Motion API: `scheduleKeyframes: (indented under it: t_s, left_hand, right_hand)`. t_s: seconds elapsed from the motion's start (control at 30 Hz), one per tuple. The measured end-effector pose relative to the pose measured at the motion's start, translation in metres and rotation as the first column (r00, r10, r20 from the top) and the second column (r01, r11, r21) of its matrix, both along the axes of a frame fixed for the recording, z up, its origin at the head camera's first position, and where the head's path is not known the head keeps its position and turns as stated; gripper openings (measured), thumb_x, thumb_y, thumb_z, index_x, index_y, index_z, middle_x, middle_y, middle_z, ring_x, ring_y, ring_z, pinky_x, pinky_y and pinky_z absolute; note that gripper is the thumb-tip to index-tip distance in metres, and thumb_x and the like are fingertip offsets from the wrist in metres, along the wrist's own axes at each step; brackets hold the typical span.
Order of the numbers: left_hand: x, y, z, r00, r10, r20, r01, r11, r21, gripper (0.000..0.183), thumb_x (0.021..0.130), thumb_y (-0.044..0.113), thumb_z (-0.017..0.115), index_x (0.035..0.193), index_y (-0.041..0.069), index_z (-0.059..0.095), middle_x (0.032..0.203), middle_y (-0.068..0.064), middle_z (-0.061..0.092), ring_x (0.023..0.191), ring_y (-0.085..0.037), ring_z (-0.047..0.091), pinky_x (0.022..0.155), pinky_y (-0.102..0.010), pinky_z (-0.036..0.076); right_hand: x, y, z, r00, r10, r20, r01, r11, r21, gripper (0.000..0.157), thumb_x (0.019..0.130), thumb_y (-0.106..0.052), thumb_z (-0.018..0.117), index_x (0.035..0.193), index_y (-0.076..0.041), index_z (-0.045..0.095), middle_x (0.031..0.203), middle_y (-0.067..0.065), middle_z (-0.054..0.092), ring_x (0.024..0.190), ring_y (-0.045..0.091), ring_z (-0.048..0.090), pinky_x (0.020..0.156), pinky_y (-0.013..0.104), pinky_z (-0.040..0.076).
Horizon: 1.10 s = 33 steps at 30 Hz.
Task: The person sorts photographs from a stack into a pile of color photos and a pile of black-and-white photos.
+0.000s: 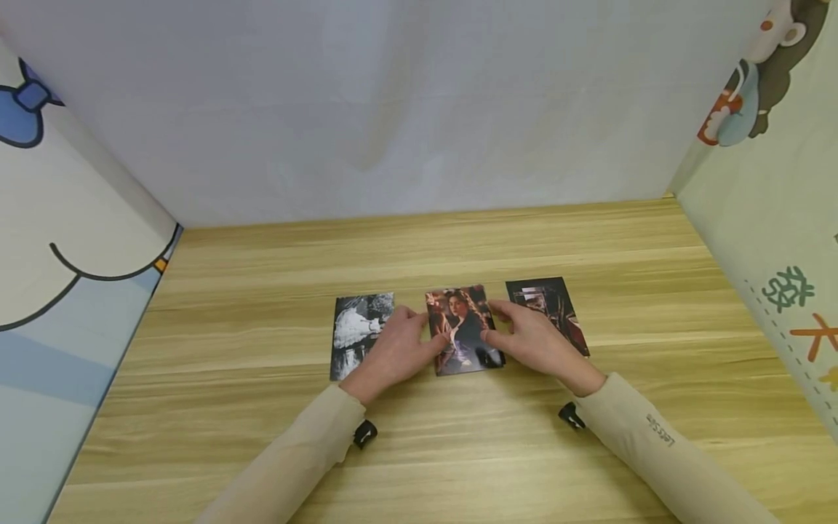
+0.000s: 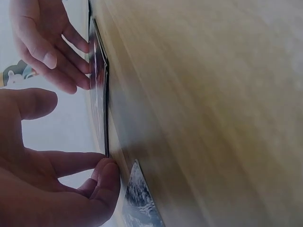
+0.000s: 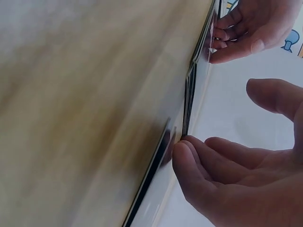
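Framing the middle stack of photos (image 1: 466, 336) from both sides, here are the left hand (image 1: 401, 349) and right hand (image 1: 535, 340), fingertips touching opposite edges! Fingers loosely bent, thumbs standing clear, neither hand gripping. The stack lies on the wooden table (image 1: 458, 451), between a black-and-white photo (image 1: 353, 327) and a darker photo (image 1: 548, 295), each partly covered.
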State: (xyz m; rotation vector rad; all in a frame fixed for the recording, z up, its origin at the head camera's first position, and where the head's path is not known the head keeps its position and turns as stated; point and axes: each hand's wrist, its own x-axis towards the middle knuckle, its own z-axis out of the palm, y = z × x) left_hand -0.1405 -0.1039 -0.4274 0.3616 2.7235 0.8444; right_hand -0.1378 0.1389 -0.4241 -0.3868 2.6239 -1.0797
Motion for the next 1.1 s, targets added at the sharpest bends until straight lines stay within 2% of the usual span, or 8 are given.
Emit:
scheduleKeyframes:
  t_s: [0.2, 0.5, 0.77, 1.0, 1.1]
  left_hand:
    - [-0.0010, 0.0009, 0.0004, 1.000, -0.009, -0.002, 0.009, 1.000, -0.010, 0.067, 0.099, 0.041, 0.061, 0.142, -0.009, 0.056, 0.132, -0.024, 0.054, 0.114, -0.031, 0.053, 0.095, -0.045, 0.051]
    - [0.0028, 0.0014, 0.0022, 1.000, 0.018, 0.017, -0.018, 1.000, 0.001, 0.071, 0.100, 0.042, 0.061, 0.149, -0.008, 0.049, 0.136, -0.023, 0.052, 0.118, -0.031, 0.053, 0.096, -0.044, 0.051]
    - [0.0056, -0.0003, 0.0021, 1.000, 0.013, 0.009, -0.013, 0.999, 0.047, 0.072, 0.099, 0.040, 0.060, 0.150, -0.009, 0.046, 0.132, -0.022, 0.055, 0.108, -0.027, 0.053, 0.087, -0.040, 0.052]
    - [0.0076, -0.0016, 0.0019, 1.000, 0.014, 0.017, -0.016, 0.996, 0.089, 0.074, 0.098, 0.039, 0.061, 0.153, -0.008, 0.042, 0.130, -0.020, 0.055, 0.098, -0.024, 0.052, 0.077, -0.035, 0.050]
    - [0.0087, -0.0024, 0.0014, 1.000, 0.017, 0.017, -0.019, 0.993, 0.114, 0.075, 0.098, 0.038, 0.062, 0.154, -0.005, 0.041, 0.124, -0.018, 0.056, 0.094, -0.023, 0.052, 0.074, -0.034, 0.049]
  right_hand:
    - [0.0001, -0.0004, 0.0007, 1.000, 0.001, 0.004, -0.001, 1.000, 0.003, 0.064, 0.102, -0.029, 0.062, 0.154, 0.004, 0.043, 0.150, 0.026, 0.051, 0.137, 0.043, 0.051, 0.109, 0.059, 0.045]
    - [0.0040, 0.0012, 0.0025, 1.000, -0.008, -0.011, 0.008, 0.999, -0.040, 0.060, 0.104, -0.028, 0.060, 0.154, 0.002, 0.044, 0.148, 0.025, 0.053, 0.126, 0.042, 0.059, 0.101, 0.058, 0.051]
    - [0.0064, 0.0018, 0.0025, 0.999, -0.035, -0.010, 0.033, 0.989, -0.143, 0.059, 0.104, -0.021, 0.061, 0.153, 0.005, 0.042, 0.152, 0.025, 0.049, 0.132, 0.044, 0.055, 0.108, 0.057, 0.047]
    - [0.0073, 0.0008, 0.0026, 0.997, -0.079, -0.002, 0.077, 0.982, -0.172, 0.058, 0.103, -0.018, 0.062, 0.154, 0.002, 0.043, 0.152, 0.021, 0.051, 0.129, 0.040, 0.059, 0.105, 0.053, 0.051]
    - [0.0077, 0.0005, 0.0021, 0.996, -0.088, 0.000, 0.087, 0.978, -0.190, 0.059, 0.102, -0.017, 0.061, 0.155, 0.001, 0.041, 0.153, 0.021, 0.050, 0.129, 0.039, 0.060, 0.101, 0.051, 0.054]
